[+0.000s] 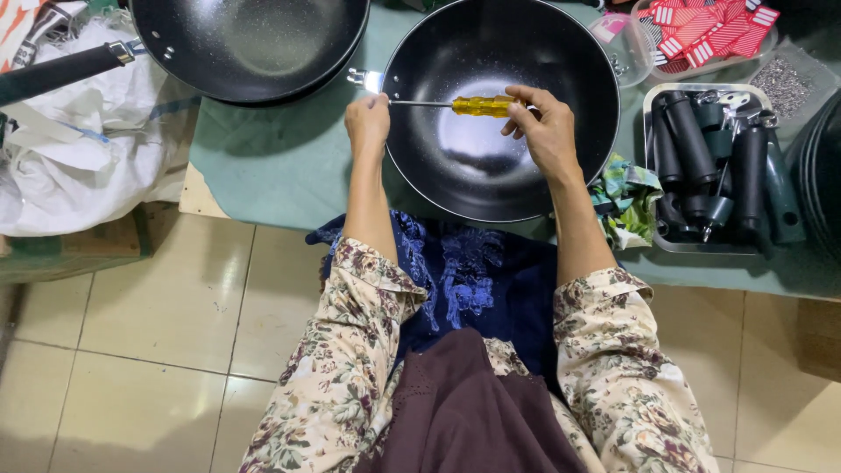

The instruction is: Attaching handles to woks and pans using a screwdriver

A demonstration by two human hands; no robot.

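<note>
While the right hand closes its grip around the yellow handle of a screwdriver, the left hand pinches the shaft's tip at the rim of a black wok. What the tip meets is hidden by fingers. The wok sits at the tabletop's near edge, beside a tray of black handles.

Cream floral sleeves pushed up the forearms, a maroon garment and blue embroidered cloth over the lap.
</note>
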